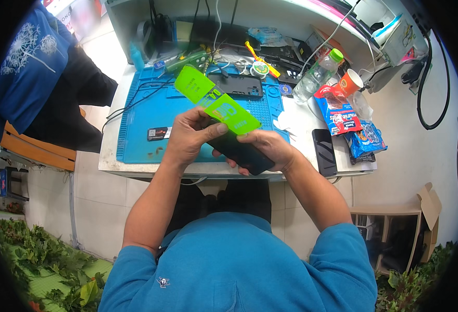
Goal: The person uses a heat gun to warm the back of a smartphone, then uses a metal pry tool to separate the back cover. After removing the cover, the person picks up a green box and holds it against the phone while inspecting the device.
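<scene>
A black phone (245,156) lies slanted in my right hand (273,148), which grips its near end with the thumb on top and fingertips showing under its lower edge. My left hand (193,134) is closed at the phone's other side, its thumb and finger pinching the edge of a bright green printed film (237,115). The film reaches up and left over the mat, beyond the phone. Whether it still sticks to the screen along its lower edge I cannot tell. Both hands are above the front edge of the blue repair mat (135,122).
A phone frame (237,85) and a small black part (158,133) lie on the mat. To the right are a dark phone (324,152), snack bags (338,112), a clear bottle (317,75) and an orange cup (349,81). Tools and cables crowd the back; a person (36,67) stands at left.
</scene>
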{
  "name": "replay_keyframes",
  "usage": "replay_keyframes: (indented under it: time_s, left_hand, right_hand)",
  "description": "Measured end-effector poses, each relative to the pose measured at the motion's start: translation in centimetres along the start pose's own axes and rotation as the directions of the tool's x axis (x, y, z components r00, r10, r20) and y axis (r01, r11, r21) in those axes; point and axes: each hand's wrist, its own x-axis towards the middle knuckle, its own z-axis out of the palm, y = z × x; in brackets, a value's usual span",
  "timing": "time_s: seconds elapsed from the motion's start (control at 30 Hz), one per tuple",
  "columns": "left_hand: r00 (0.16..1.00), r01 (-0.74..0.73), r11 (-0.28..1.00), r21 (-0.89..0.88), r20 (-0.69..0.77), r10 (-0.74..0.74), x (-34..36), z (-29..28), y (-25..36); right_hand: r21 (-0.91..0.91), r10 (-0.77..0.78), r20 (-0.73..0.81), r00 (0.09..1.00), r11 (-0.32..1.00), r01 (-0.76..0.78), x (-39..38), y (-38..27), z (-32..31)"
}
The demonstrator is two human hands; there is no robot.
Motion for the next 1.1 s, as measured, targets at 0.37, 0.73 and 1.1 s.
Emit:
replay_keyframes:
  time_s: [0.37,0.73,1.1]
  left_hand:
    - [0.999,0.032,0.999,-0.016,-0.012,-0.032,0.1,0.3,0.3]
    - [0.998,0.015,0.999,-0.052,-0.054,-0.018,0.3,0.9,0.0]
    - [0.990,0.122,0.993,0.003,-0.071,-0.122,0.4,0.3,-0.3]
  right_hand:
    - [0.027,0.026,0.047,0.999,0.999,-0.027,0.0,0.0,-0.4]
    - [0.059,0.095,-0.007,0.995,0.994,-0.094,0.2,0.3,-1.1]
    - [0.064,0.055,0.054,0.997,0.996,-0.059,0.3,0.5,-1.0]
